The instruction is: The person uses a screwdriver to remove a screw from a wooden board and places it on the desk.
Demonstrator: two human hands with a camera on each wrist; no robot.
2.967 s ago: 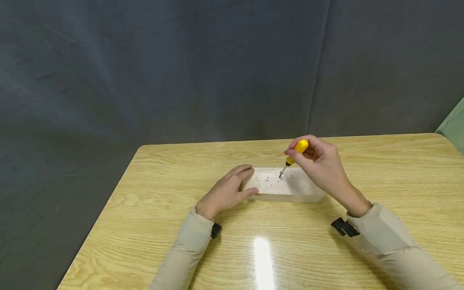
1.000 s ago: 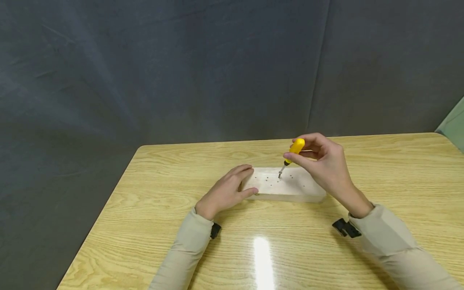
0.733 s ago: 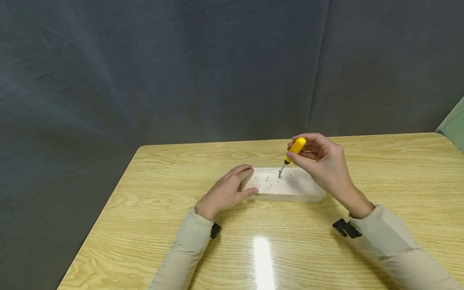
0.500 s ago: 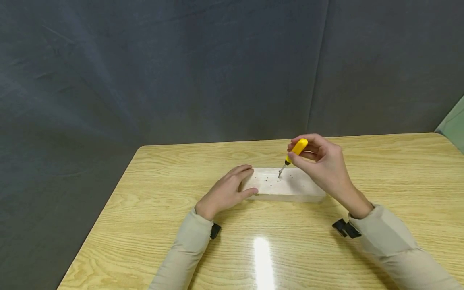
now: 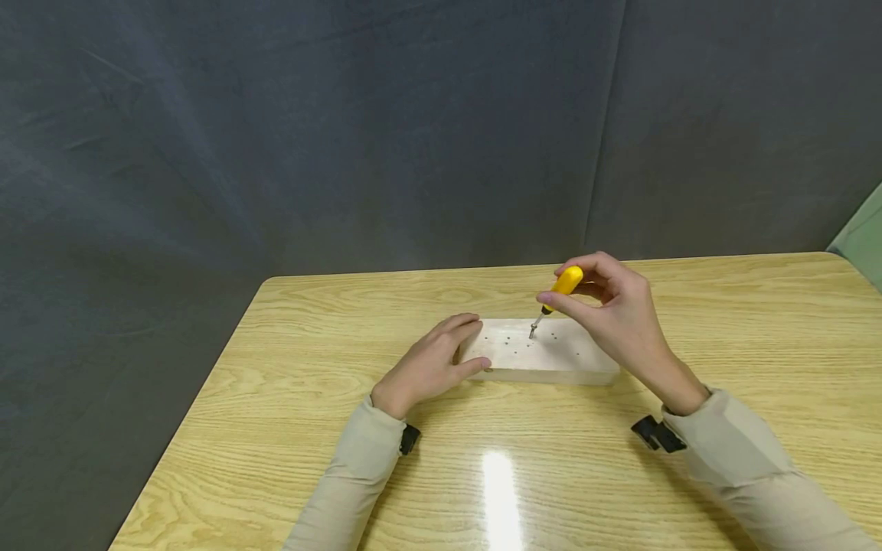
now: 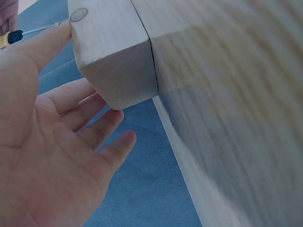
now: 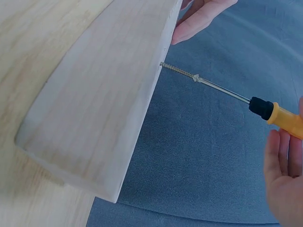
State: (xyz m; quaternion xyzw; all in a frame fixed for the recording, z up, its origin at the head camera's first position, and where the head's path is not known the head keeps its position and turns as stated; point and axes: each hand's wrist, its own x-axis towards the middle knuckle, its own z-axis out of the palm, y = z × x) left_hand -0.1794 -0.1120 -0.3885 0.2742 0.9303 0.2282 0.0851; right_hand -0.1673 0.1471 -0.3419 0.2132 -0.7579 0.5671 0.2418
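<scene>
A pale wooden block (image 5: 565,373) with several small dark holes in its top lies on the table. My left hand (image 5: 430,363) holds the block's left end, thumb at the near edge and fingers at the far side. In my right hand (image 5: 616,306) is a screwdriver (image 5: 567,281) with a yellow handle and black collar, its shaft leaning over the block. The driver's tip meets the head of a screw (image 7: 179,70), whose threaded shank stands out from the block's top, point at the wood. Part of the handle is hidden by the right fingers.
The wood-grain table (image 5: 331,344) carries the block near its far edge. Behind it hangs a dark grey-blue cloth (image 5: 427,138). Each wrist bears a black strap mount, such as the right mount (image 5: 658,434). A pale green surface (image 5: 864,237) shows at far right.
The right fingers and thumb have shifted round the screwdriver handle, and the handle has swayed slightly. The screw still stands at the same spot; the left hand and block have stayed put.
</scene>
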